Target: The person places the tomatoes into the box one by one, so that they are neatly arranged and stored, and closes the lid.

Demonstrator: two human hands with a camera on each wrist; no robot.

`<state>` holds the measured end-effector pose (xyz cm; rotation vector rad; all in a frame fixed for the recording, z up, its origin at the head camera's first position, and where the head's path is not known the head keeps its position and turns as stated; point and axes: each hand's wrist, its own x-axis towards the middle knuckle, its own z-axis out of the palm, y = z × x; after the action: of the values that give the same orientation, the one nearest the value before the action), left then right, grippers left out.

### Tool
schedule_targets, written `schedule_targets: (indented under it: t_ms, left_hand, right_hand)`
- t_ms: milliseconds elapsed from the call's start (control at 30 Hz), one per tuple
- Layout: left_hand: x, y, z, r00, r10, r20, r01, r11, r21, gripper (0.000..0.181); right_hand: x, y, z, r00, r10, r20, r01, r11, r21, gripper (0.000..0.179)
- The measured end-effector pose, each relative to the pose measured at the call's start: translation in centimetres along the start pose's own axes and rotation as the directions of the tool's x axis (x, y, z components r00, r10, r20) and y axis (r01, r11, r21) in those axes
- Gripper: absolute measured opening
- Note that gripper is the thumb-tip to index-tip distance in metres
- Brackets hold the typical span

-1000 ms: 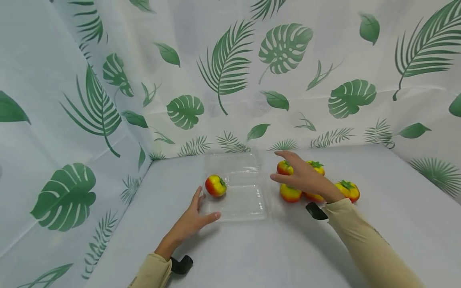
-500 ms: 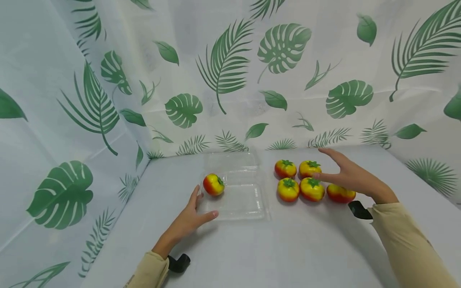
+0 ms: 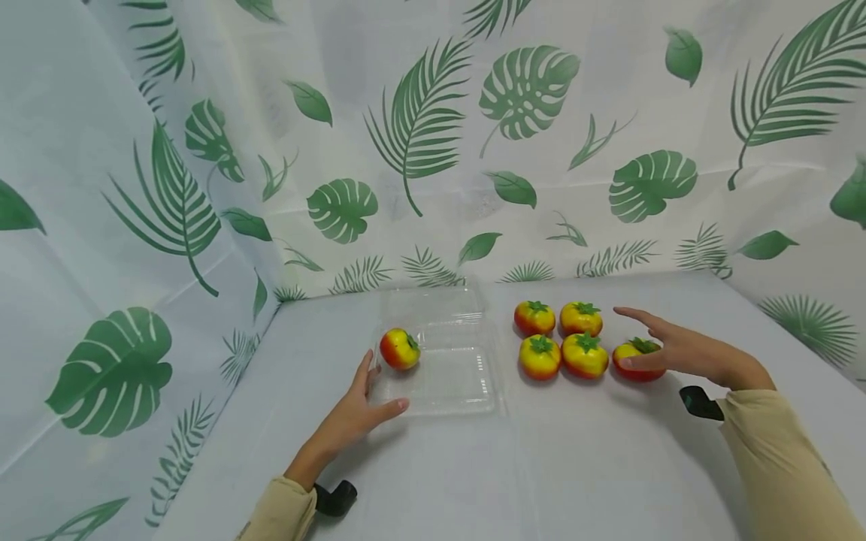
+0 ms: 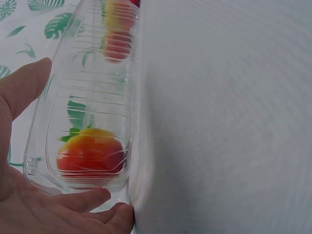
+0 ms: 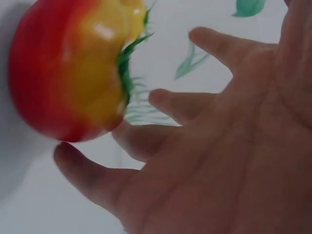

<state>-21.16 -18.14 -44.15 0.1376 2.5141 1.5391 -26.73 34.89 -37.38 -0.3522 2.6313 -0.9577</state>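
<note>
Rt hand lowered, nr rightmost fruit.

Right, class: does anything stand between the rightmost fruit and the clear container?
Yes: four fruits, in two rows of two, sit between the rightmost fruit and the clear container, the nearer row directly in line.

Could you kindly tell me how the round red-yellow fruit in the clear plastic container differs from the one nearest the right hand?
The round red-yellow fruit inside the clear plastic container is tipped, green leafy top facing right; the rightmost red-yellow fruit is roughly upright, leaves up. The container fruit is near the left hand; the rightmost one rests on the white tabletop by the right hand. Both look glossy.
</note>
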Motion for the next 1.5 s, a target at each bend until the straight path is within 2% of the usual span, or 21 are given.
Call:
schedule_targets:
  t_ms: [167,333,833,1200,1500]
  left_hand:
    - [-0.1,0.0,-0.1,1.0,0.006,-0.002,-0.006,1.0,-0.007,0.118]
    - [-0.2,0.0,-0.1,1.0,0.01,0.007,-0.01,1.0,-0.008,0.118]
    - [0.0,-0.1,0.2,1.0,0.016,0.0,-0.016,1.0,-0.005,0.118]
    - [0.1,0.2,0.2,1.0,0.013,-0.009,-0.013,1.0,0.021,0.118]
    - [0.0,0.1,0.3,1.0,-0.001,-0.009,0.001,1.0,0.01,0.118]
  right_hand:
    - [0.2,0.7,0.2,0.999,-0.005,0.033,0.004,1.0,0.029,0.099]
    - [0.2,0.9,0.1,0.998,0.016,0.053,-0.017,1.0,0.007,0.099]
    - [0.2,2.1,-0.2,0.999,0.02,0.045,-0.018,0.999,-0.048,0.089]
    - [0.3,2.4,-0.2,0.996,0.048,0.072,-0.043,0.996,-0.073,0.083]
    - [0.0,2.8,-0.5,0.997,0.063,0.052,-0.058,0.993,-0.1,0.081]
